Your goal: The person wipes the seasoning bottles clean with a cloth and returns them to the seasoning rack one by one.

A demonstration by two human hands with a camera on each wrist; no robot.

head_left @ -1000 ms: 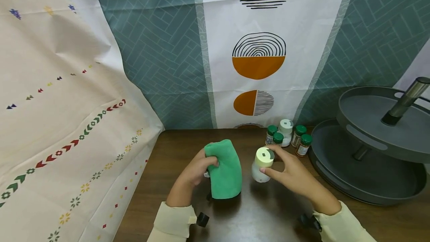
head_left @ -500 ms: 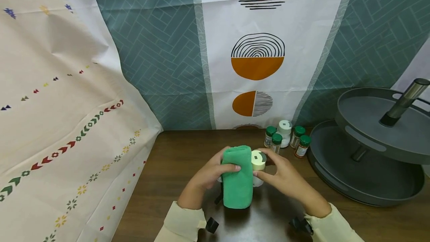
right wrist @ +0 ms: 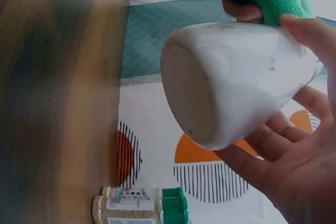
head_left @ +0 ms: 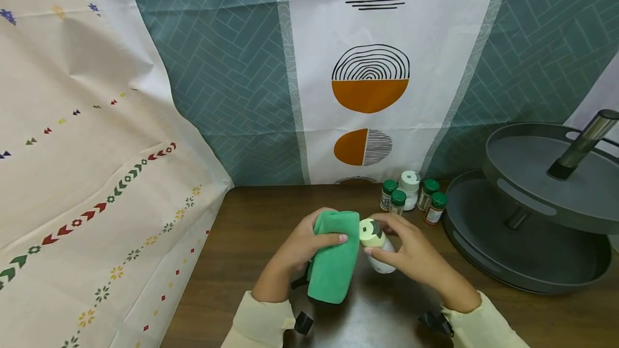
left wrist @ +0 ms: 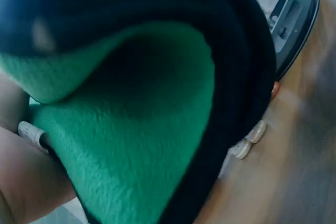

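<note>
My left hand (head_left: 306, 243) grips a folded green cloth (head_left: 333, 267), its thumb lying across the front. Dark edging and a small white tag show on the cloth (left wrist: 126, 145) in the left wrist view. My right hand (head_left: 411, 248) holds a white jar (head_left: 382, 265) by its upper part, fingers behind and thumb in front. The jar has a pale yellow-green lid (head_left: 371, 231) and tilts with its lid toward the cloth, which is at or very near it. Seen from the right wrist, the jar's base (right wrist: 189, 95) is off the table.
Several small green-capped spice jars (head_left: 436, 208) and another white jar (head_left: 409, 189) stand together at the back of the brown table (head_left: 261, 214). To the right is a dark grey two-tier tray (head_left: 527, 256) with a metal post. Patterned cloths hang behind and at left.
The green cloth has moved right to meet the jar, then tilted, its lower end swinging left. The jar has shifted left and tipped, its base swinging right.
</note>
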